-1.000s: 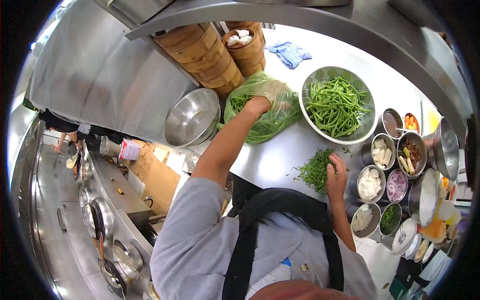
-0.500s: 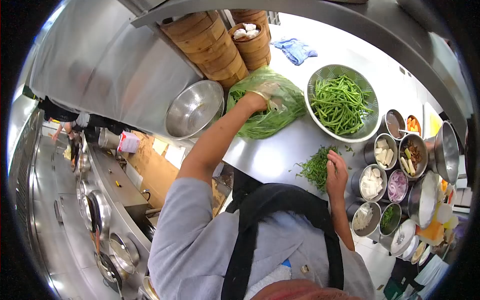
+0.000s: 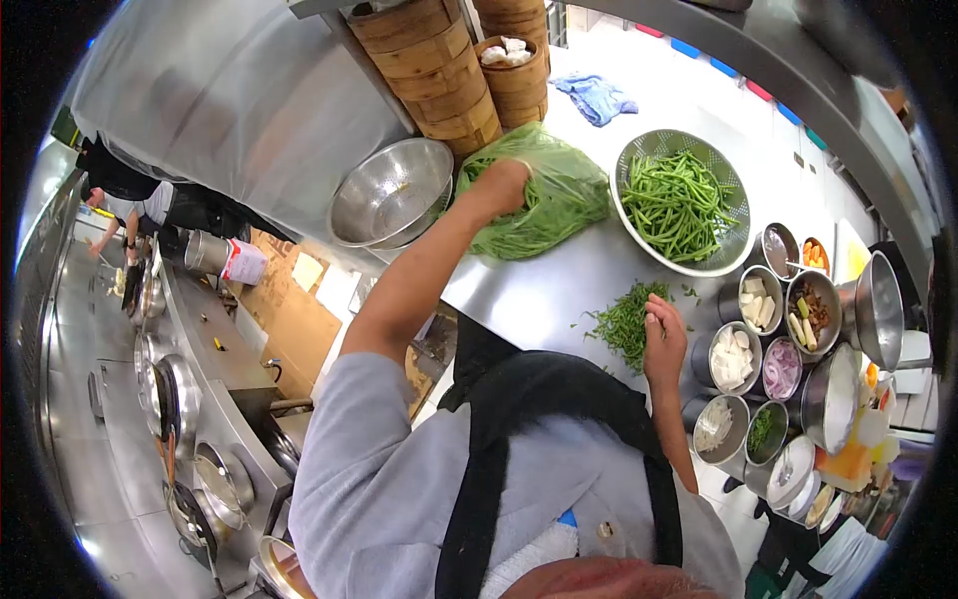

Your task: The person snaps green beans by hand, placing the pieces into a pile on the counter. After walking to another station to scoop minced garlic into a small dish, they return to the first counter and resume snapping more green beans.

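Note:
My left hand [image 3: 502, 187] reaches into a thin green plastic bag [image 3: 554, 205] with leafy greens inside; its fingers are hidden by the bag and greens. My right hand [image 3: 664, 337] rests at the right edge of a pile of finely chopped green herbs [image 3: 626, 324] on the steel counter [image 3: 499, 304]. Its fingers are loosely bent, with nothing visible held in them. Behind that pile stands a white-rimmed colander [image 3: 740, 245] full of long green beans [image 3: 682, 205]. A perforated metal bowl [image 3: 394, 195] sits left of the bag.
Bamboo steamers [image 3: 434, 75] are stacked at the back left, and a blue cloth [image 3: 596, 98] lies behind the bag. Several metal tubs of cut ingredients, including sliced red onion [image 3: 781, 367], crowd the right side. Another person [image 3: 150, 210] is at the far-left cooking line with pans [image 3: 180, 404].
My left hand has shifted slightly left and back within the bag's mouth. The fingers of my right hand have bent inward beside the chopped herbs. The view has tilted a little.

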`<state>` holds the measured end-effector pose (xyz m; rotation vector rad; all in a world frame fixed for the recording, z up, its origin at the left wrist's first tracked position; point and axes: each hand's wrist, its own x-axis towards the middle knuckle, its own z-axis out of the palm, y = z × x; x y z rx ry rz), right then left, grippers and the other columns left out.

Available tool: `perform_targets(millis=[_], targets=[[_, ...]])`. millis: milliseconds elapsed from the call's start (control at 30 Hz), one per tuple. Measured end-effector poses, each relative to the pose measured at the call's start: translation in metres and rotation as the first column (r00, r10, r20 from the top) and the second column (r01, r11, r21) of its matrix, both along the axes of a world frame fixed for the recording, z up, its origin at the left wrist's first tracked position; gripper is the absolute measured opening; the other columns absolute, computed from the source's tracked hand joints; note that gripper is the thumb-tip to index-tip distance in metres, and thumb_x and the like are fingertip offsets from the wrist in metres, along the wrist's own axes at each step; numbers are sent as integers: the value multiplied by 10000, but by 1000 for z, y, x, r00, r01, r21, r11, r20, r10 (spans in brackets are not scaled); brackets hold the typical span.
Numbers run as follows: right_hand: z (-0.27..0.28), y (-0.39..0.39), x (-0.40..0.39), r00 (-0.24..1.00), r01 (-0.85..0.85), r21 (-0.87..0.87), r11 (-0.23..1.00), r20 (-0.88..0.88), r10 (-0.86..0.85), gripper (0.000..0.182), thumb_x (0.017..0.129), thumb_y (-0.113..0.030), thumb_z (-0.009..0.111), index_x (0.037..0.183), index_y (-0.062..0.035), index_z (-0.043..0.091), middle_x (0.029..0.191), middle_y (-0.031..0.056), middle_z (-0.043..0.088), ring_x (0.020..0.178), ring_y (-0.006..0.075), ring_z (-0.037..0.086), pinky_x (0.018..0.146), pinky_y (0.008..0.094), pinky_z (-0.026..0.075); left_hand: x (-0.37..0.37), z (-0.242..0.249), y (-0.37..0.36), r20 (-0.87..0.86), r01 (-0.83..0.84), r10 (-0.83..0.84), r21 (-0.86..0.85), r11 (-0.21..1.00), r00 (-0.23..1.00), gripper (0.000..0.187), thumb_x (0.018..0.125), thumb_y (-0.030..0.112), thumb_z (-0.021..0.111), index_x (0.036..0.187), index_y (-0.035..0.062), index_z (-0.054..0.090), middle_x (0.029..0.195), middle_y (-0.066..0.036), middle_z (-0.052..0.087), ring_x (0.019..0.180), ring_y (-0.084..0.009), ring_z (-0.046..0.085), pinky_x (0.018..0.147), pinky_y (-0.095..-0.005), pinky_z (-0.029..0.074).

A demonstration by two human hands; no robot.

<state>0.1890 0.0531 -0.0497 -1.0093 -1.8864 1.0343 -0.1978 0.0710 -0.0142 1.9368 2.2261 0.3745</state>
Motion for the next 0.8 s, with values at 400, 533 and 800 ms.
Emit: perform_targets(millis=[400, 533, 800], targets=[[-1, -1, -8, 999, -49, -20, 999, -13, 49, 187, 890, -67, 521, 1023, 16, 624, 1139, 164, 611, 1077, 271, 567, 951, 352, 416, 26, 46, -71, 286, -215, 99, 409, 887, 953, 339, 626, -98, 639, 946, 14, 627, 1161, -126, 569, 1078, -304, 552, 921, -333, 442], [-4, 1, -8, 996, -77, 12, 997, -35, 77, 189, 889, -69, 523, 1023, 16, 625, 1146, 164, 610, 1076, 267, 567, 943, 349, 420, 59, 50, -81, 251, -219, 80, 592, 776, 965, 351, 615, -103, 661, 943, 16, 621, 1169, -136, 567, 1095, -315, 545, 910, -339, 443], [-11, -4, 4, 998, -13, -131, 991, -62, 5, 187, 879, -73, 538, 1009, 17, 637, 1110, 161, 625, 1030, 242, 588, 898, 322, 445, 165, -41, -73, 302, 218, -364, 422, 880, 881, 447, 593, -131, 614, 1015, 12, 591, 1247, -201, 510, 1161, -390, 484, 975, -403, 407]])
